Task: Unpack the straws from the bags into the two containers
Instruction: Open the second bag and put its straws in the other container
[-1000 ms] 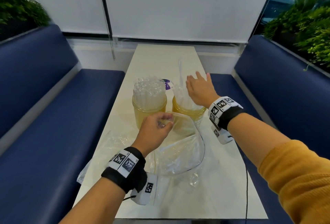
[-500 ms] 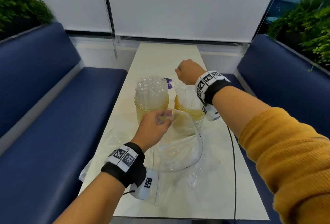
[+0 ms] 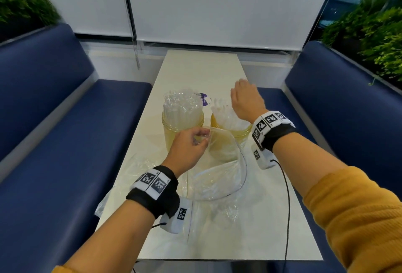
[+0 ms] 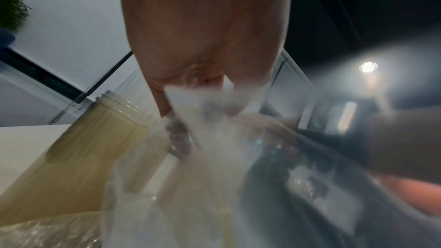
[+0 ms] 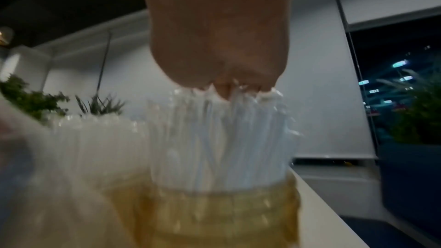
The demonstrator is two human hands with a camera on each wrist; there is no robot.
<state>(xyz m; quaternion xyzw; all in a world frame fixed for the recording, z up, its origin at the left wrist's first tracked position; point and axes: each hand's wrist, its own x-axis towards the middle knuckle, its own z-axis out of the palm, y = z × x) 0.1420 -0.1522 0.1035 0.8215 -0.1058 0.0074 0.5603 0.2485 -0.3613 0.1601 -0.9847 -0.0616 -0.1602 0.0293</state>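
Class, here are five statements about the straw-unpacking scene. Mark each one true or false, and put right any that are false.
1. The left hand pinches the rim of a clear plastic bag. True.
2. The right hand rests on the bench. False: it is over the straws in the right container, touching their tips.
3. Both containers hold straws. True: the left container is packed too.
4. The containers lie on their sides. False: both stand upright on the table.
5. The person wears bands on both wrists. True.
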